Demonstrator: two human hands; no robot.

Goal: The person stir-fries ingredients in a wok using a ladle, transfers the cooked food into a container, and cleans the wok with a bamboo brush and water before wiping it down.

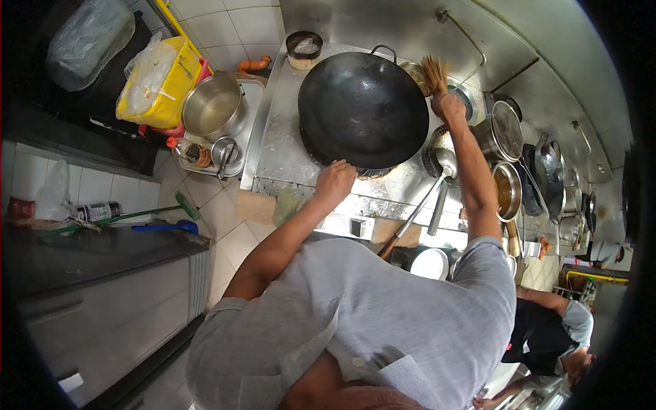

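A large black wok (362,109) sits on the steel stove, tilted a little. My left hand (335,180) is closed at the wok's near rim, on its near handle or edge, which the fingers mostly hide. To the right of the wok, my right hand (448,106) grips a bristle brush (435,74), its bristles pointing up and away from me. A ladle (445,162) with a long handle and a perforated strainer (437,140) lie right of the wok, under my right forearm.
A pot (213,106) stands on a side tray at the left, beside a yellow basket (164,96). Pans, including a metal pot of brown liquid (506,191), line the right side. Another person (547,328) is at the lower right.
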